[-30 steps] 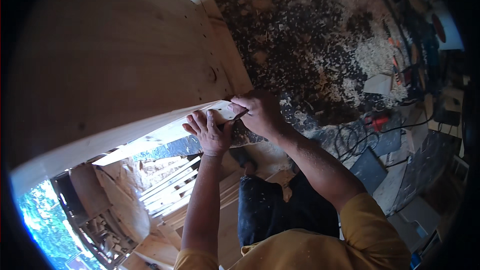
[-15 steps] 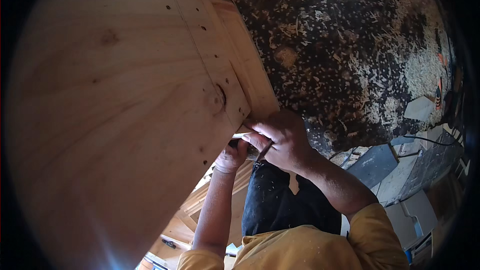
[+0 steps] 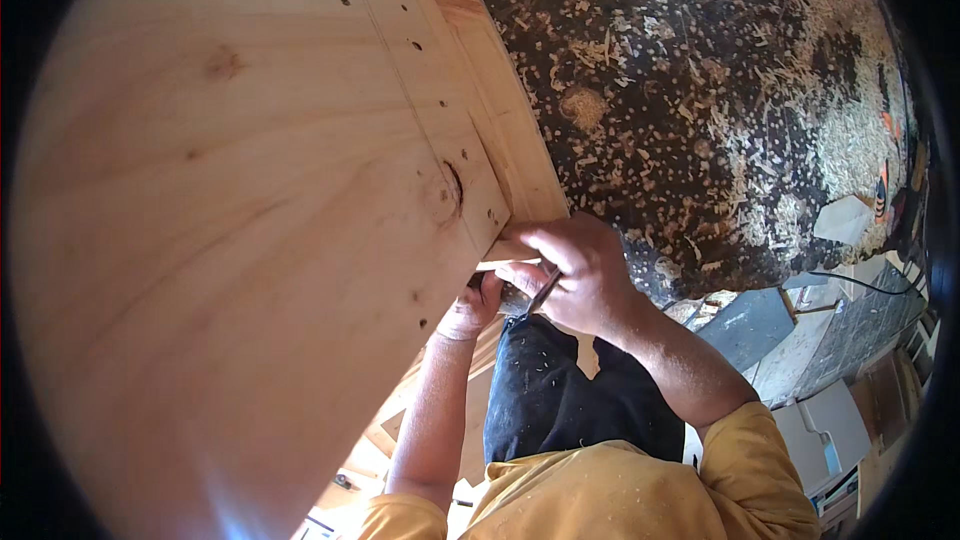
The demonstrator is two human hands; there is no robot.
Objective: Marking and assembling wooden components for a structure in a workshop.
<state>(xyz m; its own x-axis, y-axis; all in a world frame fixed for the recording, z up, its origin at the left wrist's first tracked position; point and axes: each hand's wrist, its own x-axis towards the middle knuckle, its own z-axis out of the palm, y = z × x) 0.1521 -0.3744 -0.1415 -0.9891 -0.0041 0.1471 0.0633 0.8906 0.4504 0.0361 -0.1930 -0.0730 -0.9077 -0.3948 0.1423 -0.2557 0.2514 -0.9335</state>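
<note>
A large pale wooden panel (image 3: pixel 250 190) fills the left side, with a narrower wooden strip (image 3: pixel 500 130) along its right edge. At the panel's near corner my two hands meet. My right hand (image 3: pixel 585 270) is closed, with a slim, dark, pencil-like stick (image 3: pixel 545 290) slanting out of its grip; its forefinger and thumb reach to the wood at the corner. Just left of it, my left hand (image 3: pixel 468 312) is curled under the panel's edge, thumb up. Its other fingers are mostly hidden, and what they grip is not clear.
A dark, stained work surface (image 3: pixel 640 120) strewn with wood shavings lies beyond the strip. Grey and white boards (image 3: pixel 740 330) and a black cable (image 3: pixel 865 285) are at the right. An orange-and-black tool (image 3: pixel 880 198) rests at the far right edge. More timber stands below the panel.
The panel and work surface sit slightly further right in view. The stick in my right hand shows more fully, and that hand has shifted a little. Both hands stay at the corner.
</note>
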